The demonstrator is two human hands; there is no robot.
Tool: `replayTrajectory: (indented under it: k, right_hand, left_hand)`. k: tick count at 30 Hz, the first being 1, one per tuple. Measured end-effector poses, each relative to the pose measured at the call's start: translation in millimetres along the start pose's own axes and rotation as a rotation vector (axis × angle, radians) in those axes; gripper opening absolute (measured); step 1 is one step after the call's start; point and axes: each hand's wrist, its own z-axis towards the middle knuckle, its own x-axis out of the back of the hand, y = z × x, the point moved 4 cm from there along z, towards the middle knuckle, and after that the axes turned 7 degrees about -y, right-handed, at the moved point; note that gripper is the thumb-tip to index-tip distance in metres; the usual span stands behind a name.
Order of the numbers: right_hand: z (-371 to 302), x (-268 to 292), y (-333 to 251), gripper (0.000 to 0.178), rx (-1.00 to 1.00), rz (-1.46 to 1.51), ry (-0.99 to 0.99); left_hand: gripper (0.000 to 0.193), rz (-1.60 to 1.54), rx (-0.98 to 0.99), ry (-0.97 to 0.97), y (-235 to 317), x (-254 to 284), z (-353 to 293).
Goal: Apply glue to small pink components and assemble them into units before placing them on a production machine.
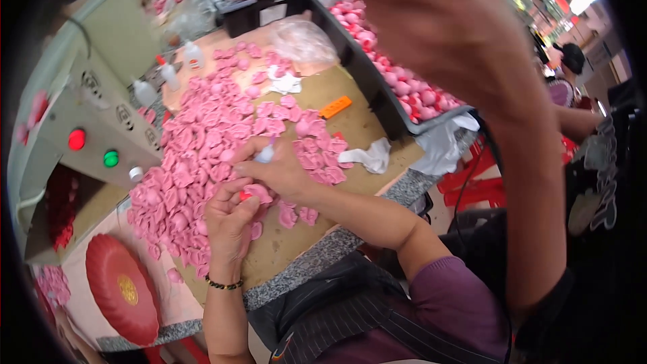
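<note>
Pink piece (260, 193) near the frame's centre, pinched between the closed fingertips of my left hand (229, 216), probably wants a light, steady grip, while my right hand (280, 170), fingers curled around a small whitish bottle (265, 154), should squeeze only gently.

Small pink pieces (192, 136) — smooth, matt, plastic-looking

Single head-worn fisheye view, facing down and forward over the worktable (300, 261). Left hand (228, 214) and right hand (282, 170) lie at near range, around mid-frame; a blurred forearm (532, 189) appears closest.
</note>
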Motion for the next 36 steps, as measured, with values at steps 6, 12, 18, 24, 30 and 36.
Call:
replayTrajectory:
  k: [6, 12, 18, 24, 30, 36]
  right_hand:
    - [-2.6, -3.8, -1.6, 0.009, 0.007, 0.011, 0.001]
    - [-5.8, -5.6, -0.9, 0.011, -0.047, 0.079, -0.05]
    - [-3.9, -3.8, 1.2, 0.01, -0.049, -0.021, -0.01]
    - [-4.8, -2.4, -3.3, 0.011, -0.015, -0.034, -0.017]
    - [-1.9, -2.9, 3.4, 0.012, -0.007, -0.015, -0.026]
    - [-2.2, -0.3, 2.8, 0.011, 0.004, -0.058, -0.051]
  left_hand:
    - [0.028, 0.012, 0.024, 0.004, -1.8, 6.7, -2.4]
    - [0.027, 0.018, 0.033, -0.008, 0.6, 4.3, -4.6]
    - [0.025, 0.019, 0.049, -0.015, 0.9, 3.4, -3.8]
    - [0.024, -0.015, 0.009, -0.011, -2.4, 3.5, -1.9]
    - [0.023, 0.01, 0.005, -0.021, 1.0, 2.8, -3.0]
    - [0.022, 0.029, -0.001, -0.001, -2.9, 4.4, -1.9]
